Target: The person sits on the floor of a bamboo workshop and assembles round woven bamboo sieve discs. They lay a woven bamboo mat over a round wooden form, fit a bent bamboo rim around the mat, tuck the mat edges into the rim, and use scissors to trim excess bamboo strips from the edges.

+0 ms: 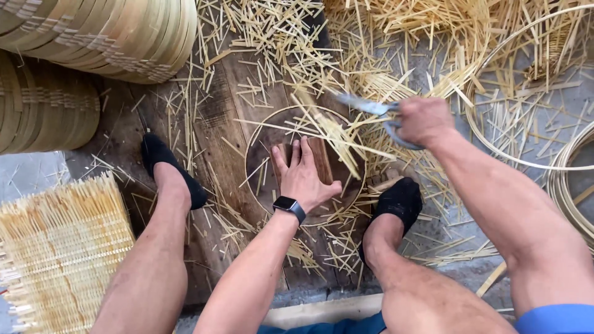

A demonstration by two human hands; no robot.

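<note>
Five left-hand fingers lie spread flat, pressing a small wooden block inside a thin bamboo hoop on the plank floor. At two o'clock, the right hand grips grey scissors, cutting pale splints. Blades so near could nick the left fingers, or the hoop might slip.

- Our left hand lies flat on a wooden block inside a bamboo hoop
- Our right hand, right of and beyond it, grips scissors
- Stacked baskets sit far left
- A woven mat lies beside our left leg
- Loose hoops lie at the right
</note>
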